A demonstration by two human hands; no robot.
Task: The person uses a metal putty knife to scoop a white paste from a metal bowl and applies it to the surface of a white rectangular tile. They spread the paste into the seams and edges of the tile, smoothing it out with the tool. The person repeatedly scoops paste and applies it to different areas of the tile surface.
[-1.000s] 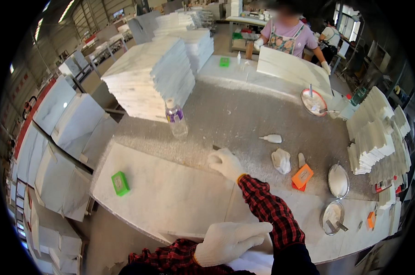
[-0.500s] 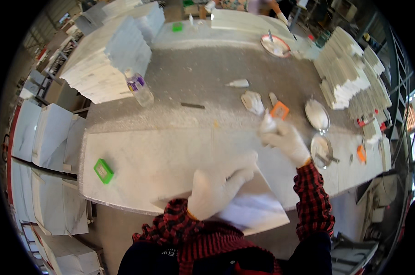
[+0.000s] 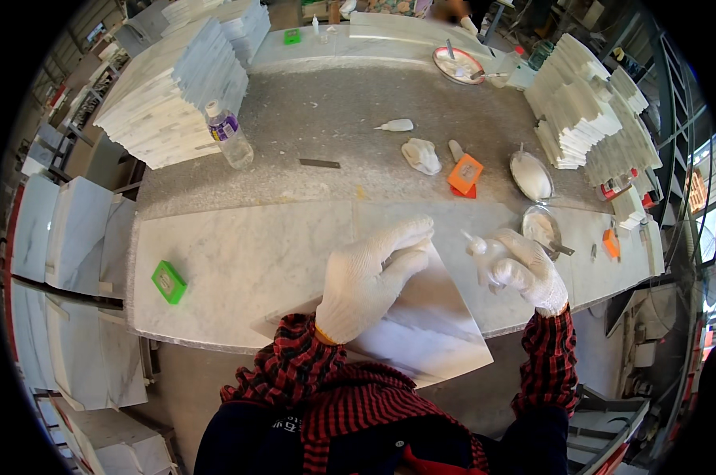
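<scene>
I watch the slab [image 3: 433, 321] jut past the table's near edge [image 3: 192, 340], left hand [image 3: 366, 281] clasped on its far side; room opens left to the green block [image 3: 169, 282]. The right hand [image 3: 530, 273], wrapped around the bottle [image 3: 487, 255], is farther from the white wad [image 3: 421, 157] than 0.5 s ago.

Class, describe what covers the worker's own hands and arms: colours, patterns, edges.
The left hand and right hand wear white knitted gloves with yellowish wrist edging. The sleeves are red-and-black checked, the left one bunched into folds near the wrist.
</scene>
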